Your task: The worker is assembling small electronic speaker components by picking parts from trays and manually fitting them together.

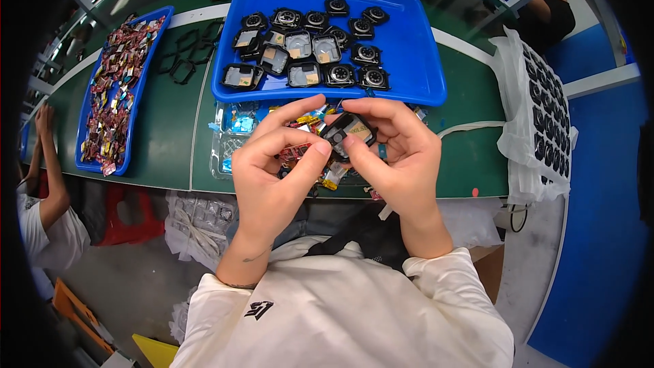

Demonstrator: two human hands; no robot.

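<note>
- Both hands meet over the near table edge, pinching one small black plastic housing with a pale yellowish film on its face (pixel 349 132).
- Right hand (pixel 398 157): thumb and index clamp the housing from the right and from below, other fingers curled behind it.
- Left hand (pixel 276 163): index stretched out toward the housing top, thumb tip pressed against its left edge; remaining fingers bent, loosely together.
- Housing sits tilted, film side up, held in the air above a clear plastic blister tray (pixel 228 143).
- That tray carries a heap of small blue, yellow and red foil-like parts (pixel 240 123); most of it is hidden under the hands.
- Just beyond the hands: large blue plastic tray (pixel 409 41) on the green table (pixel 163 129), holding a cluster of similar black housings (pixel 306 48), some with round lens-like faces up, some with film faces up.
- Left of it, a few empty black frames (pixel 187 58) lie bare on the table.
- Further left: narrow blue tray (pixel 88 119) packed with small red-and-gold components (pixel 116 88).
- Right edge: white plastic sheet with rows of black parts (pixel 545 105), draped over the table side.
- Other people: an arm in a white shirt (pixel 48 184) at far left, a person in a black shirt (pixel 545 17) at top right.
</note>
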